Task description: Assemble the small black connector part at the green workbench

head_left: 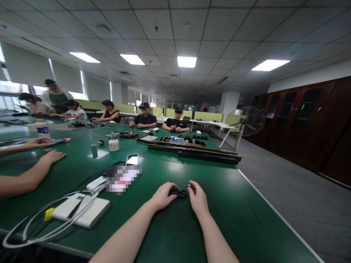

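Observation:
My left hand (165,195) is closed around the left end of a small black device (179,192) low over the green table (225,215). The device looks like a compact plastic-and-metal assembly; its exact kind is too small to tell. Just to its right, my right hand (197,197) pinches a small grey block-like piece (189,185) between thumb and fingers. A narrow gap separates that piece from the black device. The palm sides of both hands are hidden.
At left lie a white box (82,210) with looped cables, a power strip (95,184) and a phone (132,159). A white jar (113,144) stands farther back. Long black rails (208,157) cross the table ahead. A co-worker's arms (30,171) rest at left; several people sit beyond.

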{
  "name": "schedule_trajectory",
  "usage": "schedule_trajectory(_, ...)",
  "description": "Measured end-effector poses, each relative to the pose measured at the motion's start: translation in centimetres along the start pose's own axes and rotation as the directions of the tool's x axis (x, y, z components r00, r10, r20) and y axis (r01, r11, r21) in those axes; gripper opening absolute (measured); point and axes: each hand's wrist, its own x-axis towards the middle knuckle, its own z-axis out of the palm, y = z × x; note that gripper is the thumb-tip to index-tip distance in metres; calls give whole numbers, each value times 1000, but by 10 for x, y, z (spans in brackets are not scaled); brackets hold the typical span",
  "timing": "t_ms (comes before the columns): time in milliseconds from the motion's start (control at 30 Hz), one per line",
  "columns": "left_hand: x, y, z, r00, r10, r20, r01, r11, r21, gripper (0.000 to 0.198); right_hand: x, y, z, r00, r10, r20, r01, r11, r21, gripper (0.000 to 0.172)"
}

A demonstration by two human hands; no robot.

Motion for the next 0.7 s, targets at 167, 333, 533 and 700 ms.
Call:
schedule_trajectory(167, 0, -3, 2, 1000, 2, -2, -2, 1000, 6, 39, 1, 0, 0, 1000, 18, -14, -18, 1000, 14, 33)
schedule_trajectory(333, 1, -5, 4, 1000, 10, -8, -10, 1000, 9, 38, 1, 1, 0, 1000, 19, -12, -18, 999, 33, 34)
schedule_trajectory(533, 1, -5, 4, 1000, 12, -11, -12, 1000, 9, 37, 1, 2, 0, 1000, 20, -21, -19, 999, 41, 33)
schedule_trajectory(700, 1, -5, 4, 1000, 7, -5, -7, 1000, 8, 40, 2, 2, 0, 1000, 12, -22, -12, 999, 34, 34)
